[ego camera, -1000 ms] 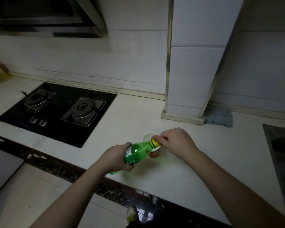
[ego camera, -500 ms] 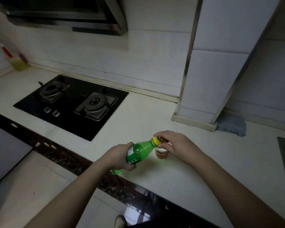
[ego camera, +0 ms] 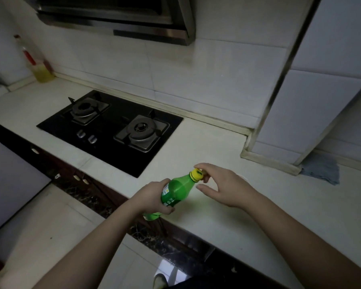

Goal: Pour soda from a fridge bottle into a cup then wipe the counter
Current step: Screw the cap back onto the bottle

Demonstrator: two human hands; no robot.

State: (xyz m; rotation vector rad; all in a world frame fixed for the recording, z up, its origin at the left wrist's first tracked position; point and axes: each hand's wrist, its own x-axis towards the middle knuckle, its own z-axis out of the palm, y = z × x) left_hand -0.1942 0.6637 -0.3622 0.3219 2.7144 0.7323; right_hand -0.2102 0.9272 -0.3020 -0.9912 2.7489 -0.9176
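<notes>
A green soda bottle with a yellow cap is tilted over the white counter, neck pointing up and to the right. My left hand is wrapped around its labelled body. My right hand has thumb and forefinger pinched on the cap, the other fingers spread. The cup is almost wholly hidden behind my right hand; only a sliver of pale rim shows. A grey-blue cloth lies on the counter at the foot of the tiled pillar, to the right.
A black two-burner gas hob is set into the counter to the left, with a range hood above. An oil bottle stands in the far left corner. The tiled pillar juts onto the counter. The counter's front edge runs just below my hands.
The view has swung left and down, so the hob sits more central and the sink has left the frame. My right hand now covers the cup. Both hands stay on the bottle and cap.
</notes>
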